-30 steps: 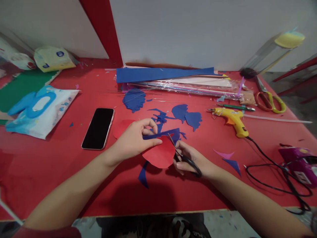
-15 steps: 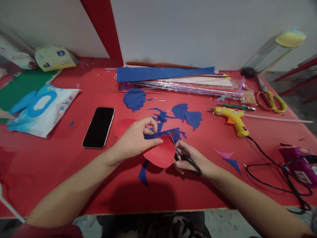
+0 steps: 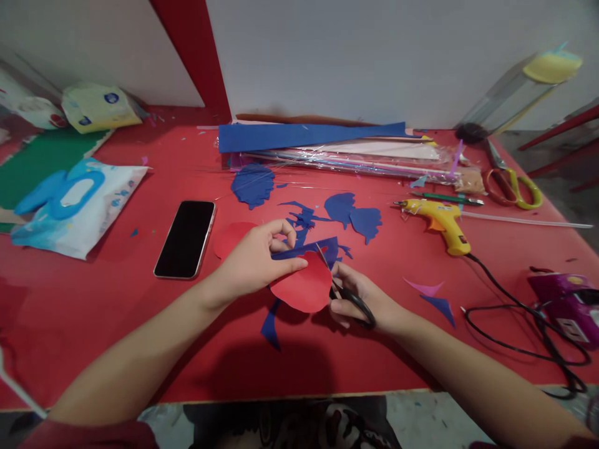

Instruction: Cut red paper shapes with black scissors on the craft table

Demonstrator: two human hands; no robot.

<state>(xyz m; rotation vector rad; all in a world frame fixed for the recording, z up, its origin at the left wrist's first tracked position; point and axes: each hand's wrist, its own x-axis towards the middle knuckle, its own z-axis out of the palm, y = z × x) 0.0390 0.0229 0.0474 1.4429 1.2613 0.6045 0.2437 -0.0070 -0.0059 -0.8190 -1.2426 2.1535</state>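
Counter (image 3: 374, 368): red-topped, spread out before the person, with a pale wall behind it.
Bundle of strips (image 3: 281, 138): laid lengthwise near the back, a long blue one uppermost, shiny clear wrapping in front.
Wipes pack (image 3: 116, 206): white and blue, flat over at the left.
Left grip (image 3: 248, 259): clenched, thumb pressing the red cutout (image 3: 304, 290) against a blue sheet (image 3: 332, 249).
Right grip (image 3: 360, 296): closed around the handles of the black scissors (image 3: 362, 307).
Glue gun (image 3: 437, 218): yellow, on its side beyond the right grip, black cord trailing.
Phone (image 3: 185, 240): dark screen up, between the wipes pack and the left grip.
Black scissors: blades across the right end of the blue sheet, beside the red cutout; how far apart they stand I can't make out from here.
Red cutout: rounded, between both grips, in front of the blue sheet; a second red piece (image 3: 229, 240) lies partly behind the left grip.
Blue petals (image 3: 365, 221): two, overlapping, past the blue sheet.
Pink scrap (image 3: 427, 289): just beside a dark blue scrap (image 3: 440, 307), near the right forearm.
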